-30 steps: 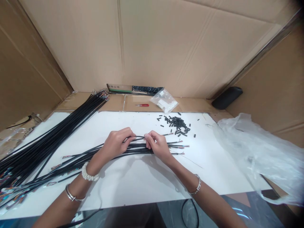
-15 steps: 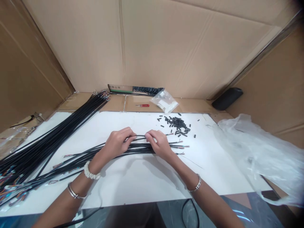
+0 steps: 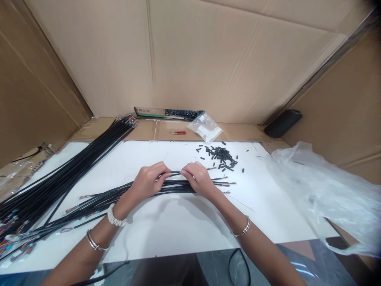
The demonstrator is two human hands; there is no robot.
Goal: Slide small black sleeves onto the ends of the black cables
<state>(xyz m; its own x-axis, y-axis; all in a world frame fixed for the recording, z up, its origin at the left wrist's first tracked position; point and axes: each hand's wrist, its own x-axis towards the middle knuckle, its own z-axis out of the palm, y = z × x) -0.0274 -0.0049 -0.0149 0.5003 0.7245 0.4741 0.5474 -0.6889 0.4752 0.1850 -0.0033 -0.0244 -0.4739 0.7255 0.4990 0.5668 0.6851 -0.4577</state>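
Observation:
Between my hands runs a black cable (image 3: 176, 172), lifted a little over the others. My left hand (image 3: 151, 178) pinches it with thumb and fingertips, and my right hand (image 3: 197, 177) grips it a short span to the right. Two strands seem to show in the gap. Under and in front of my hands lies a small bundle of black cables (image 3: 174, 188), with stripped wire ends at right and coloured wires at left. Short black tube pieces (image 3: 222, 155) are heaped just beyond my right hand.
A thick bundle of black cables (image 3: 74, 159) slants across the left of the white table (image 3: 178, 230). Along the back are red-handled snips (image 3: 178, 132), a clear bag (image 3: 205, 127) with white pieces and a black roll (image 3: 282, 124). Clear plastic sheeting (image 3: 330, 194) covers the right side.
The held cable has straightened and come down slightly, its two strands now close together. Both hands keep their pinch in nearly the same place. The view has shifted slightly.

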